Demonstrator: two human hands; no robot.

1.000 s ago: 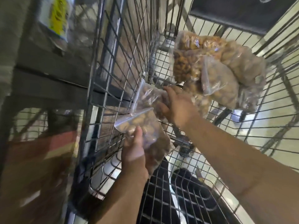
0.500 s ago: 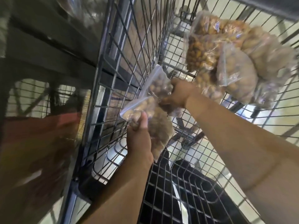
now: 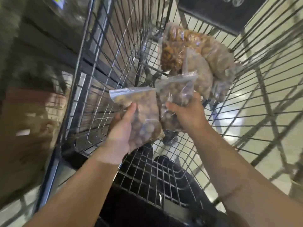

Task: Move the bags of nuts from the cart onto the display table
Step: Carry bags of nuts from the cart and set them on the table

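Plastic nut bags (image 3: 145, 110) gripped, left hand (image 3: 121, 136), right hand (image 3: 188, 115)

Left of the cart (image 3: 101, 66), everything is smeared by blur: a brown shape (image 3: 24, 128) and the dark masses above it cannot be identified. Inside the cart, the left hand (image 3: 121, 135) shows only its thumb on the left bag (image 3: 144, 112); its fingers are hidden behind the bag. The right hand (image 3: 188, 115) grips the right bag (image 3: 177, 92), which hides its fingertips. At the cart's far end, the piled bags (image 3: 206, 63) overlap, so their number is unclear. Beyond the cart, a dark panel (image 3: 218, 13) is cut off by the top edge, its white marks unreadable.
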